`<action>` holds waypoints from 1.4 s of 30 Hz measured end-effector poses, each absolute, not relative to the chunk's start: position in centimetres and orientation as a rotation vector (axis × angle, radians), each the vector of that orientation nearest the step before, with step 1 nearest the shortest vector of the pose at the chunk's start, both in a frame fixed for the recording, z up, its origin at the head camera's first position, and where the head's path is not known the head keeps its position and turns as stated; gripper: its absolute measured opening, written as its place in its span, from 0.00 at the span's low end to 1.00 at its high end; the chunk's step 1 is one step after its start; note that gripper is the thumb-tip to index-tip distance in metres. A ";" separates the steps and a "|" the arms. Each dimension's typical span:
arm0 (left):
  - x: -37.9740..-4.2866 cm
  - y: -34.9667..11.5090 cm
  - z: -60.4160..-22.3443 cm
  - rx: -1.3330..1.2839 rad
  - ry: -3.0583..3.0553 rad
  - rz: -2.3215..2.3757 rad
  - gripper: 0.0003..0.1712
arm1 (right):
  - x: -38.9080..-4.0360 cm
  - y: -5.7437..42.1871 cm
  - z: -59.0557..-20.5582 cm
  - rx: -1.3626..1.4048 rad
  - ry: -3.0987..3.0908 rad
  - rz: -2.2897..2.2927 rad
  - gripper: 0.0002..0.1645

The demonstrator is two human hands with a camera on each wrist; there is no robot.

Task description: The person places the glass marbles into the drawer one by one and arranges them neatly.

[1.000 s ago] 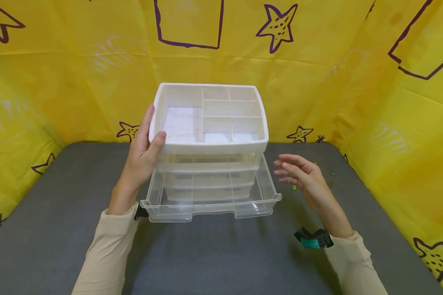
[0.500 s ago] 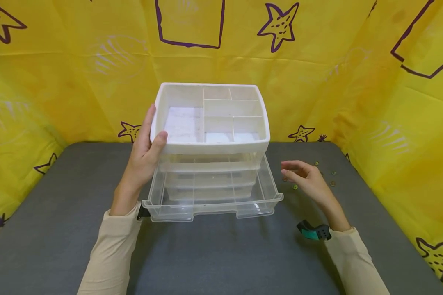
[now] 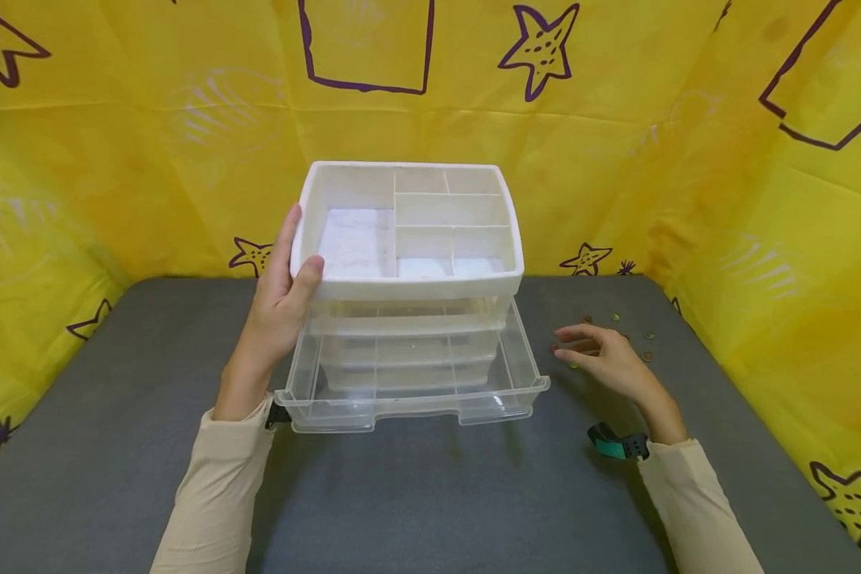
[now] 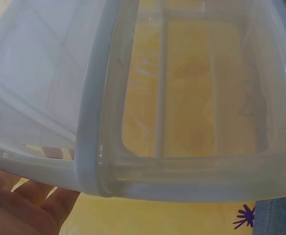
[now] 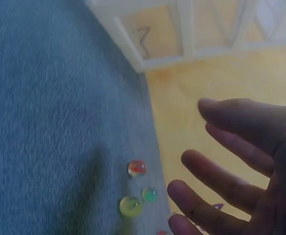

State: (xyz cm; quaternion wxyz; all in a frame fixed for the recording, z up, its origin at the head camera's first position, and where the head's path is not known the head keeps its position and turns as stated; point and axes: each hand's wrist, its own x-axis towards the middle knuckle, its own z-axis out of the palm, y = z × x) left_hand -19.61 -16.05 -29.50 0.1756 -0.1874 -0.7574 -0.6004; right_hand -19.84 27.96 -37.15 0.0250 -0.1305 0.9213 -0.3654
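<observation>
A white plastic drawer unit (image 3: 416,287) with a compartmented top tray stands in the middle of the head view. Its clear bottom drawer (image 3: 412,405) is pulled out toward me. My left hand (image 3: 269,315) grips the unit's upper left side, thumb over the front rim. To the right of the unit, my right hand (image 3: 613,367) hovers over several small glass marbles, fingers loosely bent and apart. In the right wrist view nothing lies between them. A red-and-clear marble (image 5: 137,168), a yellow marble (image 5: 131,206) and a green marble (image 5: 149,194) lie near those fingers.
Dark grey cloth covers the table (image 3: 402,502). A yellow patterned curtain (image 3: 430,127) closes off the back and both sides. More marbles, such as a green one (image 3: 615,316), lie scattered at the table's right rear.
My right hand has lowered and moved slightly right, toward the marbles, its fingers bending a little more. The left hand keeps its hold, and the drawer unit has stayed put.
</observation>
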 end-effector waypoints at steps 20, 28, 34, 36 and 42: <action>-19.7 -16.1 -29.6 -0.537 -2.110 -1.574 0.33 | -20.5 29.0 -38.4 -0.402 2.828 -1.023 0.22; -19.7 -16.0 -29.5 -0.518 -2.116 -1.559 0.33 | -20.8 29.3 -39.1 -0.415 2.835 -0.986 0.22; -19.7 -16.0 -29.5 -0.515 -2.111 -1.554 0.33 | -21.0 29.4 -39.4 -0.409 2.841 -0.944 0.22; -19.7 -15.9 -29.5 -0.519 -2.109 -1.556 0.33 | -21.0 29.5 -39.5 -0.409 2.838 -0.931 0.22; -19.7 -15.9 -29.5 -0.525 -2.113 -1.564 0.34 | -21.1 29.7 -39.7 -0.431 2.860 -0.873 0.18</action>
